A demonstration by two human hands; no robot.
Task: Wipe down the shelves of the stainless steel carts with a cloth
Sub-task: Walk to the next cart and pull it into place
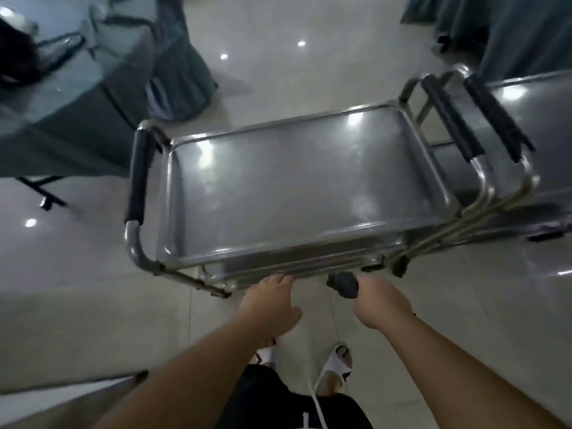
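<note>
A stainless steel cart (173, 209) stands in front of me, its bare top shelf shining under the ceiling lights. Black foam covers its left handle (138, 178). My left hand (270, 301) reaches to the near edge of the cart, fingers extended toward the lower shelf rim. My right hand (383, 301) grips a bunched dark cloth (343, 283) just below the cart's near right corner. Lower shelves are mostly hidden under the top one.
A second steel cart (532, 125) is parked against the first one's right end, its black-padded handles (473, 116) overlapping. A cloth-draped table (77, 97) stands at the left, and draped furniture sits at the top right. My feet in white sandals (337, 363) stand on the tiled floor.
</note>
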